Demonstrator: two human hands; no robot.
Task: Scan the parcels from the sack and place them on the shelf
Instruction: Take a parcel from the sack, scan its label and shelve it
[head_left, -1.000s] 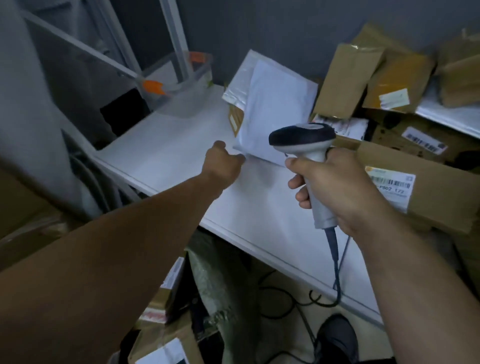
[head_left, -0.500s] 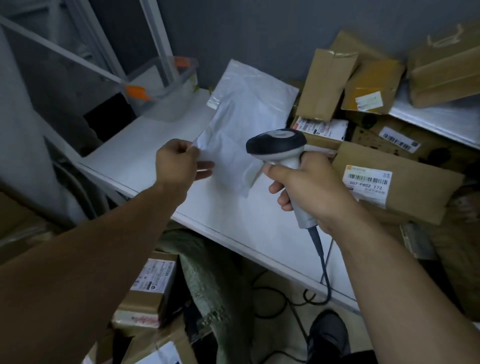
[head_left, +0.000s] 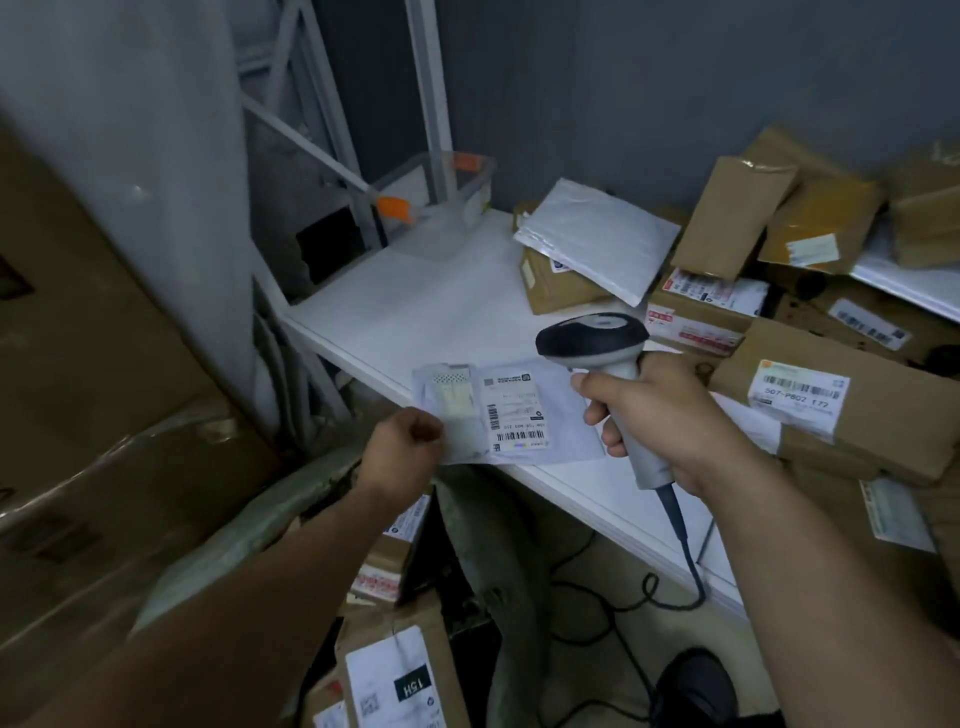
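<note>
In the head view, a flat white mailer (head_left: 511, 410) is held label-up over the near edge of the white shelf (head_left: 405, 312). Its near-left corner is pinched between the curled fingers and thumb of the left hand (head_left: 402, 447). A corded barcode scanner (head_left: 592, 340) is gripped by the handle in the right hand (head_left: 660, 415), all fingers wrapped round it. Its dark head is poised just beyond the mailer's far-right edge. Below the shelf, between the arms, the greenish sack (head_left: 483, 545) can be seen, with labelled brown parcels (head_left: 395, 670) beside it. Scanned-looking boxes and a padded mailer (head_left: 597, 239) are piled at the far right of the shelf.

The scanning step is judged to be in hand. Next, the scanner's window would need to be tipped toward the printed barcode and the trigger pressed. The mailer could then be laid on the bare part of the shelf.
</note>
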